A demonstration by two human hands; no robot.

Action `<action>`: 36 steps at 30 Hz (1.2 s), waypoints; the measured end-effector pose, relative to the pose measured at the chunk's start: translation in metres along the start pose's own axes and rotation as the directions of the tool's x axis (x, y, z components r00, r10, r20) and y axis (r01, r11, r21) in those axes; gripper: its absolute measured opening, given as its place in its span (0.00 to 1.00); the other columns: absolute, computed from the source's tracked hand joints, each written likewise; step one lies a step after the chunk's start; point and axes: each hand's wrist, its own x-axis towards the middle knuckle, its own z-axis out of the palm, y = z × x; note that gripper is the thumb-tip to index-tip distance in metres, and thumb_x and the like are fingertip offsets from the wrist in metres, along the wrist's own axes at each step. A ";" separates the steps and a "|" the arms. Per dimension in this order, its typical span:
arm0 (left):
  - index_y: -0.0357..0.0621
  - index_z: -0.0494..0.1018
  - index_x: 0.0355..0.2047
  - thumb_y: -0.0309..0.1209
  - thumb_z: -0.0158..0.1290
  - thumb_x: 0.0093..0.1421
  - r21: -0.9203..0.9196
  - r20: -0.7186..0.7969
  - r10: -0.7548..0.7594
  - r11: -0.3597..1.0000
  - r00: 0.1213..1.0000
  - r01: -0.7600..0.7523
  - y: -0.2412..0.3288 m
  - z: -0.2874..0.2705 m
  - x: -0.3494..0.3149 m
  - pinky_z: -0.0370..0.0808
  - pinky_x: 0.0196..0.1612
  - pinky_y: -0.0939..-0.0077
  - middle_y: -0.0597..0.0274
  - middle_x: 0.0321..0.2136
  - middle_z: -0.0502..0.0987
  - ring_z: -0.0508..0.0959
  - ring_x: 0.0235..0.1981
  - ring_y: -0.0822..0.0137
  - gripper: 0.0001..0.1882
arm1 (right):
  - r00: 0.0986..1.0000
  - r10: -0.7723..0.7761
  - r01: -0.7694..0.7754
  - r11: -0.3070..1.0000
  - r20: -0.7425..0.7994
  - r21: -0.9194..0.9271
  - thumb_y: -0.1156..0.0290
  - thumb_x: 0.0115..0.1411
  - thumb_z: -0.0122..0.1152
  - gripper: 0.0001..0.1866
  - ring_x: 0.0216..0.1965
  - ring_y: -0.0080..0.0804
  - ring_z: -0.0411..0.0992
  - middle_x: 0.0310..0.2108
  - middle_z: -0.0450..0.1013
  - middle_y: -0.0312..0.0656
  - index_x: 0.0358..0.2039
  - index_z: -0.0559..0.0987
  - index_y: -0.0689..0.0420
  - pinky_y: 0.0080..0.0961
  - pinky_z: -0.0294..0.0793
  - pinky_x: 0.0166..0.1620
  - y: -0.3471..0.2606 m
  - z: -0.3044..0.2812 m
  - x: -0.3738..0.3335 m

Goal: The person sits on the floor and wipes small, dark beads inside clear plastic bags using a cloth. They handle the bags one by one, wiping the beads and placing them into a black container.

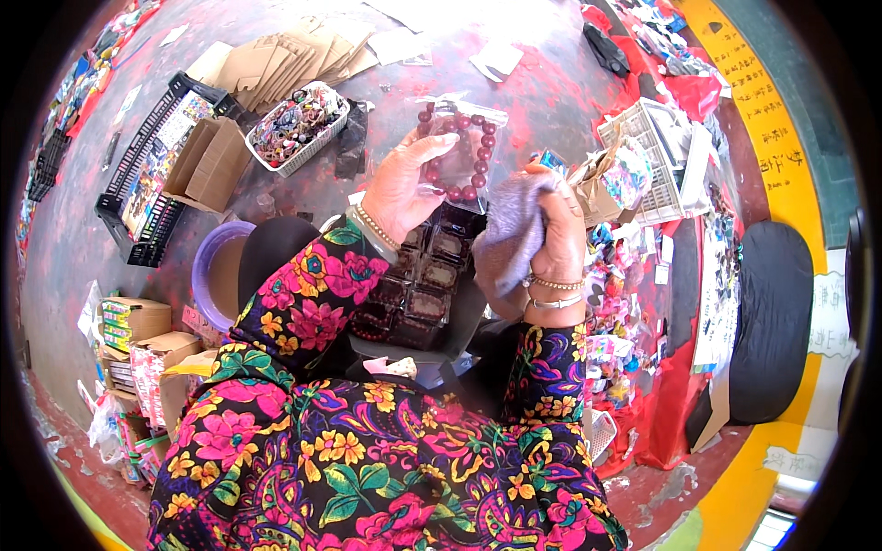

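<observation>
My left hand (404, 186) is closed on a bead bracelet (480, 156) of dark red round beads in a clear plastic packet, its thumb pressed over the front. To the right of it, my right hand (558, 230) grips a crumpled greyish-purple cloth (510, 227), which hangs from the fingers beside the packet without clearly touching it. Below both hands, a dark tray (418, 342) holds several clear packets (432, 303) with dark contents, lying in rows. My forearms partly cover the tray's sides.
At the upper left stand a white basket (299, 163) of small colourful items, an open cardboard box (213, 170), a black crate (110, 207) and flattened cardboard (294, 60). A purple basin (204, 275) is left of my arm. On the right are a white crate (663, 188) and piled small goods (611, 340).
</observation>
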 end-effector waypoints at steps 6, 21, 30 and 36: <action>0.41 0.70 0.42 0.24 0.52 0.53 0.600 0.210 0.307 0.709 0.928 -0.370 0.004 -0.029 -0.004 0.73 0.46 0.70 0.55 0.39 0.75 0.75 0.40 0.62 0.15 | 0.965 0.035 -0.038 0.999 0.261 0.007 0.84 0.41 0.44 0.15 0.33 0.28 0.71 0.31 0.72 0.41 0.31 0.76 0.63 0.20 0.70 0.35 0.009 -0.020 0.016; 0.37 0.61 0.52 0.19 0.50 0.57 0.682 0.196 0.426 0.587 0.883 -0.435 -0.024 0.002 0.006 0.71 0.42 0.81 0.64 0.39 0.72 0.72 0.39 0.77 0.22 | 0.970 0.038 -0.018 0.996 0.241 -0.083 0.78 0.57 0.58 0.09 0.35 0.22 0.72 0.33 0.75 0.38 0.39 0.73 0.58 0.17 0.71 0.36 0.033 0.000 0.000; 0.42 0.69 0.38 0.34 0.43 0.65 0.432 -0.096 0.414 0.837 0.905 -0.337 0.007 -0.014 0.014 0.68 0.29 0.85 0.70 0.28 0.71 0.70 0.26 0.79 0.09 | 0.993 0.115 -0.114 0.993 0.006 -0.031 0.77 0.55 0.59 0.06 0.29 0.28 0.73 0.28 0.74 0.40 0.34 0.73 0.55 0.21 0.73 0.32 0.050 -0.044 0.009; 0.43 0.70 0.36 0.33 0.45 0.64 0.409 -0.103 0.438 0.837 0.893 -0.363 0.017 -0.007 0.008 0.68 0.27 0.85 0.71 0.25 0.71 0.70 0.25 0.79 0.08 | 0.862 0.474 -0.124 0.542 0.180 -0.831 0.75 0.43 0.64 0.09 0.33 0.31 0.74 0.30 0.76 0.42 0.29 0.78 0.58 0.25 0.72 0.39 0.211 -0.101 -0.013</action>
